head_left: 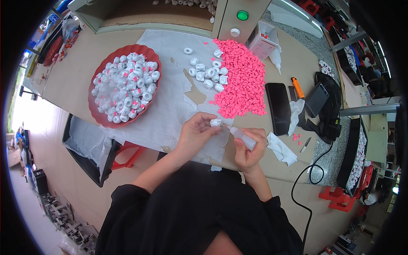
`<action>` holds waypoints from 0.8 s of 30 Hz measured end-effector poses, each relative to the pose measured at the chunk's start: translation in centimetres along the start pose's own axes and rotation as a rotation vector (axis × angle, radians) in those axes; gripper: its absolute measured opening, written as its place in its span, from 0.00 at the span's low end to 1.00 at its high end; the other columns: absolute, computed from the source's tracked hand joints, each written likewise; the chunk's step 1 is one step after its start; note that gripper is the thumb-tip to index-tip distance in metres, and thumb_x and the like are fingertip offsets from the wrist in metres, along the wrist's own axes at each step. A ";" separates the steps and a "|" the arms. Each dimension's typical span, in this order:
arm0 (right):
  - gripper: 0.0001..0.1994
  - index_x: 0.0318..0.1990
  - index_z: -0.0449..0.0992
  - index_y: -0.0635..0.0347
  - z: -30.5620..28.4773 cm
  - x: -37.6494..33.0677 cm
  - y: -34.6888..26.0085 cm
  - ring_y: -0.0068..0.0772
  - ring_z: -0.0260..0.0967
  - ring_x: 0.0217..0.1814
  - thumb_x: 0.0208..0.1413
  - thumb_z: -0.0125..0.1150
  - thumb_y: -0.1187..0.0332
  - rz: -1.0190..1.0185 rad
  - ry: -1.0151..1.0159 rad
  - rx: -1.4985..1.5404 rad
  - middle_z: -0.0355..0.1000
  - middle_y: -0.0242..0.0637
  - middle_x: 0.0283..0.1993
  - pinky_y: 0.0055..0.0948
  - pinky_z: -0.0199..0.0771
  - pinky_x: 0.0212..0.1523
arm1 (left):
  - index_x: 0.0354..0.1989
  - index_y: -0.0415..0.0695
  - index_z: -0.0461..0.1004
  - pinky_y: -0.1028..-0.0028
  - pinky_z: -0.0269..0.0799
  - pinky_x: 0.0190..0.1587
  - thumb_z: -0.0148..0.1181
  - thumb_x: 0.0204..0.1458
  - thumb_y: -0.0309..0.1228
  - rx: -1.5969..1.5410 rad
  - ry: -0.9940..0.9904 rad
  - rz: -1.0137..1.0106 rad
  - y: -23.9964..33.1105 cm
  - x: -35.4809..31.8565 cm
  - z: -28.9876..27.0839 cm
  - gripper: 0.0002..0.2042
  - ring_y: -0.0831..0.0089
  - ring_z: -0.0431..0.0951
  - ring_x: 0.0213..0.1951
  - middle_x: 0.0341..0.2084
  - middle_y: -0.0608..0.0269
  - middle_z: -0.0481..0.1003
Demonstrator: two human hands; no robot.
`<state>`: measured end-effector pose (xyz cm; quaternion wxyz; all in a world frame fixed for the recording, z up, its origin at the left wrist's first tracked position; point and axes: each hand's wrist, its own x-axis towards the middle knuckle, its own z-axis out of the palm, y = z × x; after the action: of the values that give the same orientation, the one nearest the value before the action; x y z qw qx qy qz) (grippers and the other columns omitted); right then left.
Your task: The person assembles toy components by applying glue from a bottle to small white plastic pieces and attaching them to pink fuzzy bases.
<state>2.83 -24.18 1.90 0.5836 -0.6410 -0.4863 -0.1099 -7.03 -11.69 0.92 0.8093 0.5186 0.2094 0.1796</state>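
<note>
Between the fingertips of my left hand (196,132) is a small white ring-shaped piece (216,123). My right hand (251,149) is wrapped round a translucent squeeze bottle (243,139), its thin nozzle pointing at the white piece; whether the tip touches it I cannot tell. Just beyond my hands lies a wide spread of small pink pieces (240,80). Along its left side sit several loose white ring pieces (209,73). Farther left, a red scalloped bowl (94,111) is heaped with more white rings, many with a pink piece on them.
White paper (170,102) covers the table's middle, torn in places. To the right lie a black phone (277,108), an orange-handled tool (297,87), crumpled white cloths (281,149) and a small blade (305,145). A machine with a green button (242,15) stands at the back.
</note>
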 end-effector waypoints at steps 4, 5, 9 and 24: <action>0.14 0.36 0.64 0.65 -0.1 -0.1 0.1 0.36 0.62 0.28 0.42 0.60 0.74 0.007 -0.004 -0.011 0.65 0.44 0.30 0.25 0.63 0.28 | 0.39 0.36 0.63 0.80 0.67 0.40 0.53 0.45 0.17 0.017 0.005 0.009 0.0 0.0 0.0 0.12 0.78 0.71 0.36 0.32 0.60 0.71; 0.14 0.36 0.64 0.65 -0.1 -0.1 0.1 0.36 0.62 0.28 0.42 0.60 0.74 0.007 -0.003 -0.011 0.65 0.44 0.30 0.25 0.63 0.28 | 0.39 0.36 0.64 0.80 0.67 0.40 0.53 0.45 0.17 0.022 0.010 0.005 0.0 0.0 0.0 0.12 0.78 0.71 0.36 0.32 0.60 0.70; 0.13 0.35 0.64 0.65 -0.2 -0.2 0.2 0.35 0.62 0.28 0.42 0.60 0.74 0.021 -0.004 -0.011 0.65 0.44 0.30 0.25 0.63 0.28 | 0.39 0.36 0.64 0.81 0.67 0.40 0.53 0.45 0.17 0.001 0.011 0.006 0.0 0.0 0.0 0.12 0.78 0.71 0.36 0.32 0.61 0.70; 0.12 0.35 0.64 0.66 -0.2 -0.1 0.0 0.33 0.61 0.27 0.43 0.58 0.74 0.088 0.008 0.062 0.64 0.43 0.29 0.23 0.61 0.28 | 0.38 0.36 0.64 0.82 0.67 0.40 0.53 0.44 0.16 -0.029 0.008 0.029 -0.1 0.1 0.1 0.11 0.79 0.70 0.35 0.31 0.62 0.69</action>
<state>2.80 -24.38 1.85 0.6094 -0.6428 -0.4586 -0.0717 -6.90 -11.77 0.88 0.8132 0.5091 0.2023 0.1965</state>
